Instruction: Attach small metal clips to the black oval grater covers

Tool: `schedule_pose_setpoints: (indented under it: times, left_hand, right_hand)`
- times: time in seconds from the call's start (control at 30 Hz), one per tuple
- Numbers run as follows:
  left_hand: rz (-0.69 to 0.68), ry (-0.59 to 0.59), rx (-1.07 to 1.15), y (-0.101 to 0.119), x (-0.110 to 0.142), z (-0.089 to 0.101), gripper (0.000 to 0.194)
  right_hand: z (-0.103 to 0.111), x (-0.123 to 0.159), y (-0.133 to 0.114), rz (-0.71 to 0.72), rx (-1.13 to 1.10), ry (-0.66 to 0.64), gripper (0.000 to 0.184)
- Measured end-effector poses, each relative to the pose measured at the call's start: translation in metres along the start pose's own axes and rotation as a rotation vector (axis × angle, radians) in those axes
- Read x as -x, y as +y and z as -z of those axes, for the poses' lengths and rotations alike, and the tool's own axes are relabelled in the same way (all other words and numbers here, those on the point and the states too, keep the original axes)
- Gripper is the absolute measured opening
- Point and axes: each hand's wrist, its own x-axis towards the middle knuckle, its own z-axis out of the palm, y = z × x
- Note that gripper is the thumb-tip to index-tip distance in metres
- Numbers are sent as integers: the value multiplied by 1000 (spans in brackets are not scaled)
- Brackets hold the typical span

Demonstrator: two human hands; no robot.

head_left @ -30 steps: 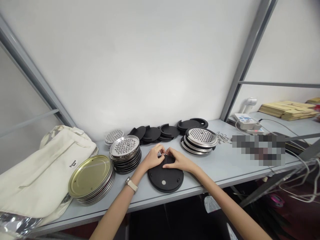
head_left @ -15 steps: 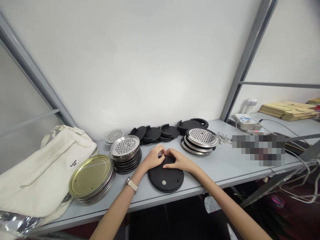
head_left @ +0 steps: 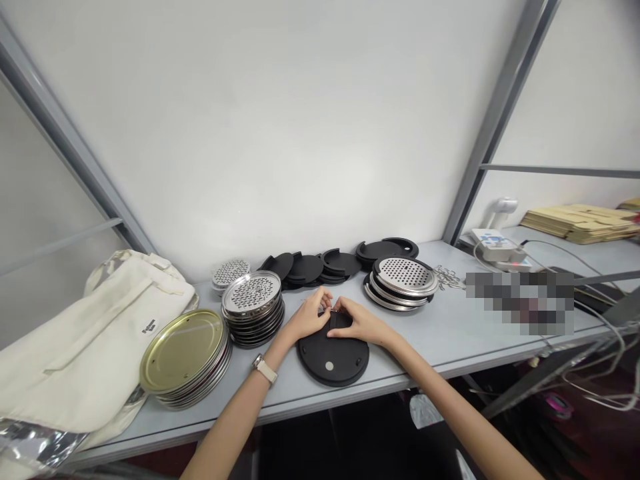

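Observation:
A black round disc [head_left: 334, 363] with a light round spot and small pegs lies on the table in front of me. My right hand [head_left: 357, 321] grips its far edge, with the thumb on top and the fingers curled over the rim. Close beside it, my left hand [head_left: 314, 317] rests at the disc's upper left, its fingers bent and drawn together by the same edge. Whatever sits between the left fingertips is too small to make out. The disc's far rim is partly hidden by both hands.
Left of my hands stand a stack of perforated metal discs [head_left: 251, 293] and a stack of gold-coloured lids [head_left: 183, 352], beside a white cloth bag [head_left: 95, 333]. Black discs [head_left: 305, 268] line the wall. To the right are more perforated discs [head_left: 405, 275] and small metal pieces [head_left: 449, 277].
The left fingers have lifted and loosened slightly near the disc's far edge. My right hand and the disc stay in place; the view has shifted very slightly.

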Motion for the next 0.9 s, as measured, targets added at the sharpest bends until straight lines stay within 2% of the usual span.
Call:
schedule_pose_setpoints:
  times: [0.43,0.6,0.9]
  left_hand:
    - [6,20,50,-5,0,-2,29]
    - [1,24,80,-5,0,-1,30]
    - [69,93,230,-10,-5,-7,13]
  right_hand:
    - [0,-1,0,29,-56,-2,52]
    - [0,0,-1,26,-61,-9,49]
    - [-1,0,1,20,-68,1,52]
